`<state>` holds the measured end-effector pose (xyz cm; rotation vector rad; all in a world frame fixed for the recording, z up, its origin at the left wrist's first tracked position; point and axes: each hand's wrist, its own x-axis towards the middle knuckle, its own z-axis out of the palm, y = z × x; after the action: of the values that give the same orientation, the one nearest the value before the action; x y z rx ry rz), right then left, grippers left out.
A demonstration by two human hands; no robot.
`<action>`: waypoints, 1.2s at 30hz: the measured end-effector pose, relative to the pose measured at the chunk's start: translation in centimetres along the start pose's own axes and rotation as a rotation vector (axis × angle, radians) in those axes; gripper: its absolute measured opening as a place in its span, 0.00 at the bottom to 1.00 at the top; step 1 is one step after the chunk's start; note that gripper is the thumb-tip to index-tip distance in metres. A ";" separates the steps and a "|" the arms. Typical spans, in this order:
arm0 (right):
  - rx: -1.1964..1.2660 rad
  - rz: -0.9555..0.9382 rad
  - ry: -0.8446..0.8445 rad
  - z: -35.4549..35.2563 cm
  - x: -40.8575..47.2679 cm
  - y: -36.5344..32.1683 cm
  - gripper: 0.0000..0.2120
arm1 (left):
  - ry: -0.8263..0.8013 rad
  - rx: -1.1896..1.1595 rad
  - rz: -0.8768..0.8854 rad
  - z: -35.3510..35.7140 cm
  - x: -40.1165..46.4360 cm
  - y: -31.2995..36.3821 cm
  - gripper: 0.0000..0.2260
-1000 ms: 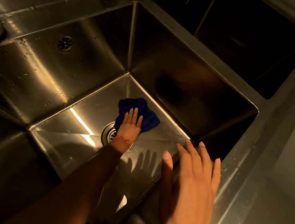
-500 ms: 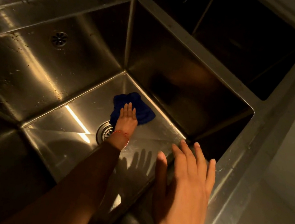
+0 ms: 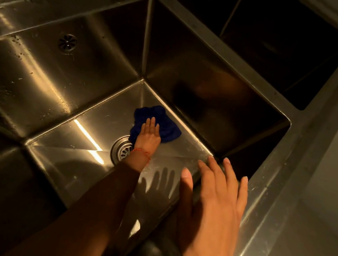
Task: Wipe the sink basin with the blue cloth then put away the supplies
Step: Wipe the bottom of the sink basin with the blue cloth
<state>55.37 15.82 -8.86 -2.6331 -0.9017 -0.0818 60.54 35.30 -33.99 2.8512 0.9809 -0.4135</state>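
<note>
Cloth point(image 3: 157, 123) on sink basin point(image 3: 85, 135) floor, behind drain point(image 3: 122, 150); left hand point(image 3: 148, 134) flat on cloth; right hand point(image 3: 215, 203) above basin's near-right corner.

A crumpled dark blue cloth point(image 3: 159, 124) lies flat on the floor of the steel sink basin point(image 3: 88, 118), near its far corner, just beyond the drain point(image 3: 122, 150).

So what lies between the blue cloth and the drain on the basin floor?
In the head view, only the left hand: it presses flat on the blue cloth, wrist reaching back beside the drain. Cloth and drain nearly meet under it.
</note>
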 end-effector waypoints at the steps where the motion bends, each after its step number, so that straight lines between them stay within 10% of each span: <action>1: 0.001 0.003 -0.011 0.0 0.0 0.0 0.25 | -0.005 -0.002 0.001 0.0 -0.1 0.1 0.23; 36: -0.033 -0.004 -0.067 -0.2 -0.2 -0.2 0.29 | -0.018 -0.073 -0.006 -0.2 0.1 0.0 0.23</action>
<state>55.09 15.77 -8.69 -2.6793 -0.9354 -0.0093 60.66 35.40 -33.78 2.7751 0.9813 -0.3942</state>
